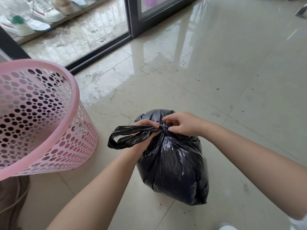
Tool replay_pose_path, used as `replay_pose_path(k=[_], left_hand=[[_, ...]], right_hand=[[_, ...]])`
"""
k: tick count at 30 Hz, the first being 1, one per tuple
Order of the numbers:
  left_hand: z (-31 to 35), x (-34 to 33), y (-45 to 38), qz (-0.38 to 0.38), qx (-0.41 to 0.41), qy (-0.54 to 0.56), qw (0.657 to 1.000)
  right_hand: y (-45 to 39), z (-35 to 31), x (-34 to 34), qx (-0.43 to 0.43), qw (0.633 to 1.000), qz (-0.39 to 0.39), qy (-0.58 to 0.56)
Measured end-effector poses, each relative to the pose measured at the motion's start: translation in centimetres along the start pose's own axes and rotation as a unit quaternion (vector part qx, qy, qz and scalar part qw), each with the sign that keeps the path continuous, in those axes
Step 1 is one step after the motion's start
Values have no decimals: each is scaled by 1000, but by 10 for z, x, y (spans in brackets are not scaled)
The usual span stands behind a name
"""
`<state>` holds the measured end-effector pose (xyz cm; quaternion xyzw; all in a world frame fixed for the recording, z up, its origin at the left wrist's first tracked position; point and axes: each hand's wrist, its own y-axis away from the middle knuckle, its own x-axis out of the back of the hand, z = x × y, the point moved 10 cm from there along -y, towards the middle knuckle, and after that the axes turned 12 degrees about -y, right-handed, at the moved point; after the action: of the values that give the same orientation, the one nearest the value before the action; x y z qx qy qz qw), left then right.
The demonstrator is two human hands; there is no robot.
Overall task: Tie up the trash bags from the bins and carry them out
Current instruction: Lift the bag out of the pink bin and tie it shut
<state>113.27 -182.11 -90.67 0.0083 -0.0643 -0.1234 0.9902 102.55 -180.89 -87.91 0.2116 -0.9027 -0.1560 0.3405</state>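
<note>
Knot being cinched on black trash bag point(174, 163) – bag sits on floor tiles, right of pink bin point(38, 117).
Left hand point(146, 130) grips the handle loops point(126, 135) trailing left; right hand point(181, 124) pinches the knot point(163, 127) directly above the bag's upright body – glossy, full, crinkled.

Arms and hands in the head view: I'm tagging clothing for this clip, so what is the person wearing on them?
Both forearms are bare up to the frame edge: no sleeves, gloves, watch or bracelets show. The left hand has no visible jewellery. The right hand may carry a thin ring on one finger, too small to confirm.
</note>
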Motion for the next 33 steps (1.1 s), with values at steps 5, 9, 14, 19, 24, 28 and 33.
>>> replay_pose_path(k=[5,9,14,19,24,28,33], left_hand=[[4,7,4,23,-32,-31,999],[15,-4,3,-61,68,-15,996],[54,11,-11,-49,85,270,958],[26,7,-3,-20,147,166,975],[-5,27,5,0,169,-14,986],[-18,42,8,34,180,-196,963],[-24,48,16,39,195,-203,959]], right_hand=[[1,3,-4,6,998,-18,-57],[6,-13,9,69,973,49,215],[22,-37,15,174,899,92,392],[30,-27,-2,206,863,57,458],[34,10,-21,179,898,25,402],[28,34,-31,132,908,9,397],[30,25,-43,154,893,9,423]])
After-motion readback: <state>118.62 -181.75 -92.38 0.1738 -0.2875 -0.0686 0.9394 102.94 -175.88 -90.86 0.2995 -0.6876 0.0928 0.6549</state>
